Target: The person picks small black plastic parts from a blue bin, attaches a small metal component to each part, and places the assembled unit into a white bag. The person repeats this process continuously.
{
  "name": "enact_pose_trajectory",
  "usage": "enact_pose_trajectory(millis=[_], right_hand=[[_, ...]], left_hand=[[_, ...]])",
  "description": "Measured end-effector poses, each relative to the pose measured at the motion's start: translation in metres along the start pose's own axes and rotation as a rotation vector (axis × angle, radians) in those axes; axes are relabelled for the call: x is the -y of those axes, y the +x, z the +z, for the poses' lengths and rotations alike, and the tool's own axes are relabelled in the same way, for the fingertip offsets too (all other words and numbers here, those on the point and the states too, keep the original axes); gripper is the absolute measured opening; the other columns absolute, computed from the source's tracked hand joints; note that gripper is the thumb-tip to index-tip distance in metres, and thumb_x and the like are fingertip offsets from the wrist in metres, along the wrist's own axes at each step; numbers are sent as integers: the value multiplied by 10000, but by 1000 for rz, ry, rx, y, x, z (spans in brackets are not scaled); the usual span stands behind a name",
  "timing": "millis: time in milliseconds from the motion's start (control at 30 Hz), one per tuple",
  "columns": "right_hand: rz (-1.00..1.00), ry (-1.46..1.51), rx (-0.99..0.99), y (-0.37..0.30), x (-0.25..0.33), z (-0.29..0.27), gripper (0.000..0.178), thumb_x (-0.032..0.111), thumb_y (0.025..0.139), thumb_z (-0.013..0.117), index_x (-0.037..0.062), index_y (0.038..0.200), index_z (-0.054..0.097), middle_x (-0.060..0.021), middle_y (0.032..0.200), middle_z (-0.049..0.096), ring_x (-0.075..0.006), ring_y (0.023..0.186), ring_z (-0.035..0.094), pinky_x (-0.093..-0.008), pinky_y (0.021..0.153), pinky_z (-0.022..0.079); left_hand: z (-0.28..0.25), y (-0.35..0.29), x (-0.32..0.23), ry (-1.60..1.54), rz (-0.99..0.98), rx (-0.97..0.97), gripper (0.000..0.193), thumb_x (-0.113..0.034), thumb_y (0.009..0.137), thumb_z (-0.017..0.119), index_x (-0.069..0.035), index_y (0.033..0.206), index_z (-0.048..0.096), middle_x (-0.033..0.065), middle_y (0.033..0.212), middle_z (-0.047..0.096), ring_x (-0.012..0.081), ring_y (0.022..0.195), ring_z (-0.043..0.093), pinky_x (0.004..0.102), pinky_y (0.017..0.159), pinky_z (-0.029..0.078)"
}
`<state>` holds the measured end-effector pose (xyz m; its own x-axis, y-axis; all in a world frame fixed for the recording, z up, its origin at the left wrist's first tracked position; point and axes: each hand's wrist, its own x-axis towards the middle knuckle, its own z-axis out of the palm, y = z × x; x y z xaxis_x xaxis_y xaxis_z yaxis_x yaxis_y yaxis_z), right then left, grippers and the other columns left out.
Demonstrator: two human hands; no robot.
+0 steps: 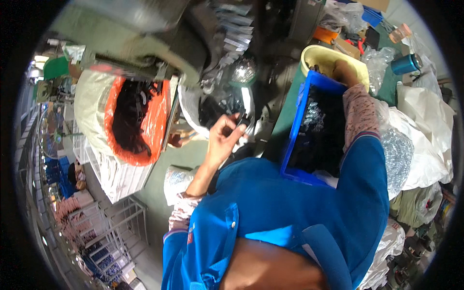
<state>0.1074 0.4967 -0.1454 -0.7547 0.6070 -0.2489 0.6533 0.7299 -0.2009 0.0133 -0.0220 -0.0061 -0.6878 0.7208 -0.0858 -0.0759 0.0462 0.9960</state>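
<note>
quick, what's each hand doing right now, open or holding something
Left hand: closed, pinching a small black part.
Right hand: inside the yellow tub; cannot tell whether open or closed.

Blue jacket (pixel 280 195), 2 patterned sleeves (pixel 360 113).

We see a smooth plastic tub (pixel 328 54) and a glossy plastic liner (pixel 159 116). Our jacket (pixel 290 198) looks like matt cloth.
</note>
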Motion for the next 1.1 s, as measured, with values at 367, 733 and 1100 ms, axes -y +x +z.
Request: enact_pose_trajectory(millis=[367, 733, 1100], right_hand=[[-518, 897, 42, -206, 236, -88, 350, 150, 895, 597, 67, 1231, 548, -99, 1007, 633, -115, 717, 584, -280, 646, 496], [-546, 767, -184, -223, 337, -64, 276, 33, 783, 692, 39, 1057, 656, -81, 934, 639, -126, 793, 607, -253, 680, 490], [-382, 1022, -90, -198, 389, -41, 223, -48, 836, 616, -37, 1059, 617, -101, 998, 648, -148, 895, 644, -249, 765, 517]], left_hand=[[-33, 41, 6, -60, 191, 96, 212, -1, 813, 674, -28, 741, 477, 184, 1161, 606, 165, 968, 601, 282, 776, 479], [-78, 48, -9, 243, 400, 194, 242, 5, 797, 668, -12, 734, 435, 150, 1169, 630, 80, 813, 573, 250, 646, 485], [-137, 77, -27, 623, 578, 242, 261, -77, 760, 705, 3, 700, 464, 150, 1141, 630, 290, 741, 647, 312, 646, 517]])
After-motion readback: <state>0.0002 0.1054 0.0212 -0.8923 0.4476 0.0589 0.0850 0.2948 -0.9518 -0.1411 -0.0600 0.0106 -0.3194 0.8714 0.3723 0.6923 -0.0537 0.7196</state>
